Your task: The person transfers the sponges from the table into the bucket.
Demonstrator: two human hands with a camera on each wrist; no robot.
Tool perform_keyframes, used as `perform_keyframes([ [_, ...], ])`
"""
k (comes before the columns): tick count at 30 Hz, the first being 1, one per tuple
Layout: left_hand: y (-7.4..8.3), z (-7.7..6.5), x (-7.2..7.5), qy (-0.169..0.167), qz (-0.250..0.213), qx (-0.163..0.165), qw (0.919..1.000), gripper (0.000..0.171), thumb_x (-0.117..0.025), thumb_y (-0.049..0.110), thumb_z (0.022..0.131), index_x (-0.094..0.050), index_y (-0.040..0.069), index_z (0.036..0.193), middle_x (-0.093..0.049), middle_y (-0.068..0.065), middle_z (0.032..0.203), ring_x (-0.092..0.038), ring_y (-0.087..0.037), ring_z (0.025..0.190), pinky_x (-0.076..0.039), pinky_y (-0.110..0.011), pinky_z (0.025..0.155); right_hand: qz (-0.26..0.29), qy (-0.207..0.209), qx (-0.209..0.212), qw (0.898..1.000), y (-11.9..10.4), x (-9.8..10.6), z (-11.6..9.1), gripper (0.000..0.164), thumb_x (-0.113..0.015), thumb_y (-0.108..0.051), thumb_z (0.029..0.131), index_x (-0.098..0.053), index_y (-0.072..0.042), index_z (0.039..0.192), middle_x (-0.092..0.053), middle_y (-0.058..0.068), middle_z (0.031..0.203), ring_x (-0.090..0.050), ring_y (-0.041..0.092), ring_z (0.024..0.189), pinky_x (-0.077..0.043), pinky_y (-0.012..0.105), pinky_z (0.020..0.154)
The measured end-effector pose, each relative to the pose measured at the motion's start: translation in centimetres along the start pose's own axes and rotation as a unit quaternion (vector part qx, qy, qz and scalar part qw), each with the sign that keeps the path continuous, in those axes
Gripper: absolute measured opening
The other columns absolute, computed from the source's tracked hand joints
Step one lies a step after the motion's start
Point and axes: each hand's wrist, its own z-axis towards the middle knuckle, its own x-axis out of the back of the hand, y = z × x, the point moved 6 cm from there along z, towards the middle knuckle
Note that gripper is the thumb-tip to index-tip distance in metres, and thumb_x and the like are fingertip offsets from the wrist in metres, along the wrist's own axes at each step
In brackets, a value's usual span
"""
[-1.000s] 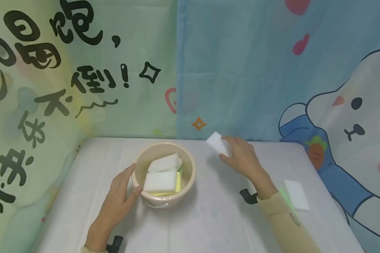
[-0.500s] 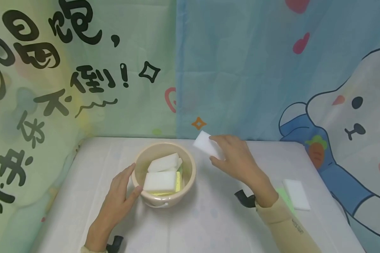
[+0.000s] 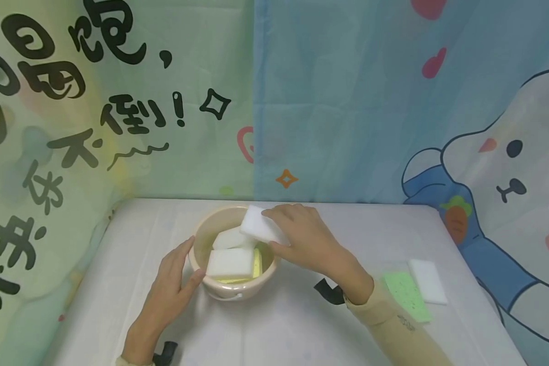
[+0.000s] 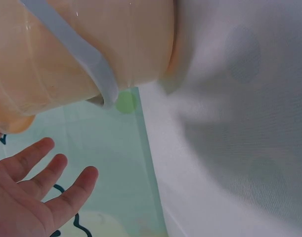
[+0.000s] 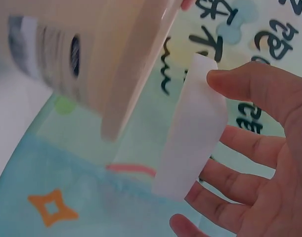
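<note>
A cream bucket (image 3: pixel 272 274) stands on the table with several white and yellow sponges in it; one white sponge (image 3: pixel 230 263) lies uppermost at the front. My left hand (image 3: pixel 171 290) rests its fingertips and thumb on the bucket's left rim, fingers fairly straight. In the left wrist view the bucket's grey handle (image 4: pixel 86 57) hangs along its side, with three spread fingers below. My right hand (image 3: pixel 308 241) pinches another white sponge (image 3: pixel 262 227) between thumb and fingers, over the bucket's right rim. The right wrist view shows this white sponge (image 5: pixel 193 131) edge-on, beside the bucket's lip.
On the table's right side lie a green sponge (image 3: pixel 408 296) and a white sponge (image 3: pixel 427 282), side by side. A printed cloth (image 3: pixel 329 101) hangs behind the white-covered table (image 3: pixel 274 333). Black straps (image 3: pixel 329 291) show at the wrists.
My right hand has moved left with the white sponge, from beside the bucket to above its rim. More of the green sponge shows now. The left hand stays at the rim.
</note>
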Motion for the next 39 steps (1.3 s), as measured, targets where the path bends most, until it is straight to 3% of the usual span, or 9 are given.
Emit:
perform_keyframes([
  [6, -0.1, 0.0, 0.0, 0.002, 0.000, -0.004, 1.0000, 0.071, -0.063, 0.027, 0.100, -0.027, 0.020, 0.159, -0.037, -0.008, 0.157, -0.032, -0.034, 0.142, -0.031, -0.059, 0.110, -0.003, -0.053, 0.006, 0.999, -2.0, -1.9, 1.3, 0.051, -0.075, -0.024, 0.087, -0.059, -0.010, 0.134, -0.062, 0.006, 0.126, -0.057, 0.031, 0.114, -0.043, 0.052, 0.095],
  [15, -0.1, 0.0, 0.0, 0.003, 0.001, -0.005, 1.0000, 0.070, -0.062, 0.028, 0.100, -0.026, 0.020, 0.160, -0.037, -0.009, 0.157, -0.033, -0.036, 0.141, -0.031, -0.061, 0.109, 0.012, -0.121, 0.010, 0.992, -4.3, -4.5, 2.7, 0.052, -0.074, -0.024, 0.087, -0.059, -0.013, 0.135, -0.061, 0.009, 0.128, -0.052, 0.032, 0.123, -0.042, 0.054, 0.098],
  [22, -0.1, -0.1, 0.0, 0.002, 0.003, -0.001, 1.0000, 0.070, -0.061, 0.031, 0.101, -0.025, 0.022, 0.160, -0.037, -0.008, 0.157, -0.033, -0.035, 0.141, -0.032, -0.060, 0.109, -0.015, -0.149, 0.017, 0.989, -5.1, -5.8, 3.0, 0.055, -0.076, -0.027, 0.086, -0.058, -0.016, 0.137, -0.063, 0.006, 0.127, -0.053, 0.031, 0.122, -0.038, 0.053, 0.105],
  [29, -0.1, -0.1, -0.1, -0.004, -0.001, 0.003, 1.0000, 0.070, -0.060, 0.031, 0.101, -0.023, 0.023, 0.160, -0.035, -0.008, 0.157, -0.032, -0.035, 0.142, -0.030, -0.063, 0.110, -0.050, -0.160, 0.040, 0.985, -5.9, -6.4, 3.2, 0.057, -0.074, -0.032, 0.088, -0.055, -0.017, 0.139, -0.065, 0.003, 0.125, -0.057, 0.026, 0.116, -0.041, 0.050, 0.101],
  [39, -0.3, 0.0, -0.1, -0.006, 0.003, 0.003, 1.0000, 0.070, -0.060, 0.032, 0.101, -0.023, 0.024, 0.160, -0.036, -0.007, 0.157, -0.033, -0.035, 0.142, -0.031, -0.062, 0.109, -0.037, -0.166, 0.047, 0.984, -6.0, -6.6, 3.3, 0.058, -0.073, -0.035, 0.090, -0.053, -0.018, 0.142, -0.063, 0.002, 0.128, -0.056, 0.024, 0.119, -0.039, 0.052, 0.103],
])
